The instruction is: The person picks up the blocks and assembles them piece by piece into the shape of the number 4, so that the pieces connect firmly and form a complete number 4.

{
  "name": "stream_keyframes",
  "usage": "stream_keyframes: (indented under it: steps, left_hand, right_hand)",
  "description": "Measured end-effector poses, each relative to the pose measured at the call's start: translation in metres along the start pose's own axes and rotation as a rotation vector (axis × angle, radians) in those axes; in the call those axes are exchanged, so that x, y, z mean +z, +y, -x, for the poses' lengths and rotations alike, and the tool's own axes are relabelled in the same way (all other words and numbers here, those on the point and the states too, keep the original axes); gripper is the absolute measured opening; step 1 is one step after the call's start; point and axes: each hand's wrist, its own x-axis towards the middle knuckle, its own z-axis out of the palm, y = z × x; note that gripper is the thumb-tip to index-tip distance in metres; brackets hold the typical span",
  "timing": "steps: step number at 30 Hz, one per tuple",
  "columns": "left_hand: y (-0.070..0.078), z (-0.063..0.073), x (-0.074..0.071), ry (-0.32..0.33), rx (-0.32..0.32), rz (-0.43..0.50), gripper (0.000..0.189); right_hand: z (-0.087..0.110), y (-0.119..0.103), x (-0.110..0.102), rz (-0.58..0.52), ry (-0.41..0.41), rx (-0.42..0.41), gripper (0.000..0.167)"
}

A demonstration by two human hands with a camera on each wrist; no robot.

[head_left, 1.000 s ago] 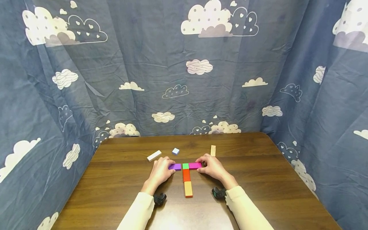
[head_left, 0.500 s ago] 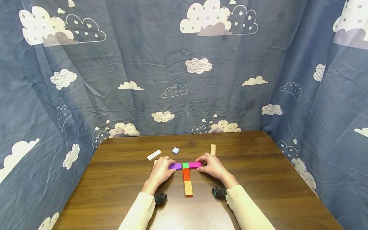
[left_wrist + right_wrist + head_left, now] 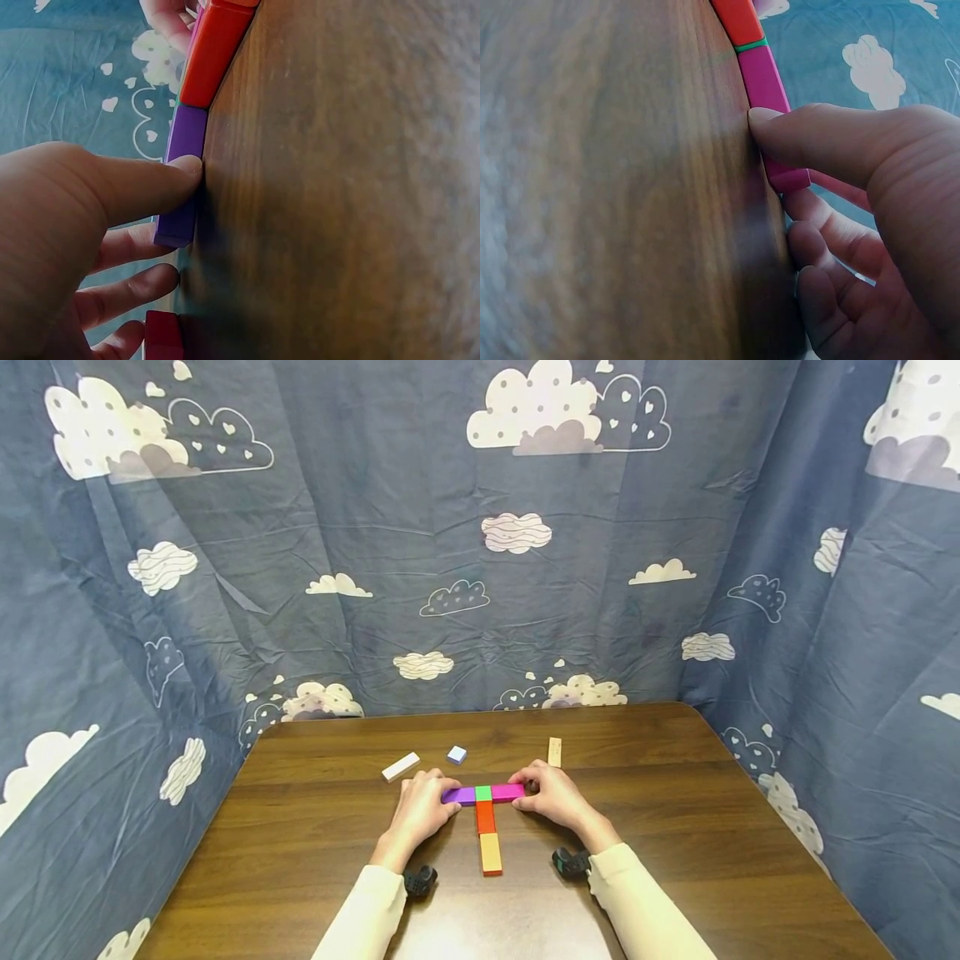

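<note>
My left hand (image 3: 422, 810) pinches a purple block (image 3: 463, 796) between thumb and fingers; in the left wrist view the thumb lies across the purple block (image 3: 185, 135). On the other side my right hand (image 3: 553, 794) pinches a magenta block (image 3: 506, 792), its thumb on the near face in the right wrist view. A small green block (image 3: 483, 793) sits between the two, touching both. From it a red block (image 3: 486, 817) and an orange-topped block (image 3: 491, 854) run toward me, forming a T. A dark red block (image 3: 163, 335) lies by the left hand's outer fingers.
Behind the hands on the wooden table (image 3: 637, 752) lie a white block (image 3: 401, 767), a small light blue block (image 3: 457, 755) and a natural wood block (image 3: 555, 752). A cloud-patterned curtain (image 3: 420, 527) surrounds the table's back and sides.
The purple block has slid right in my left hand's hold, closing the gap to the green block. The right hand and magenta block stay nearly in place.
</note>
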Motion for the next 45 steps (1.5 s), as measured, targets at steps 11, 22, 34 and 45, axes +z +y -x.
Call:
stream_keyframes:
  steps: [11,22,34,45]
  left_hand:
    - [0.0006,0.0010,0.0003,0.002,-0.005,0.001,0.028]
    - [0.0010,0.0031,0.0007,0.001,-0.004,0.014,0.028]
    - [0.0015,0.0043,0.0005,0.009,0.003,0.033,0.028]
    - [0.0003,0.0024,-0.0002,0.019,0.010,0.023,0.027]
  right_hand:
    - [-0.0009,0.0011,0.0004,0.003,-0.006,0.007,0.031]
    - [0.0014,0.0024,0.0013,-0.004,-0.020,0.010,0.030]
    - [0.0016,0.0025,0.0025,-0.030,-0.015,0.012,0.030]
    - [-0.0010,0.0023,0.0028,-0.029,-0.003,0.010,0.031]
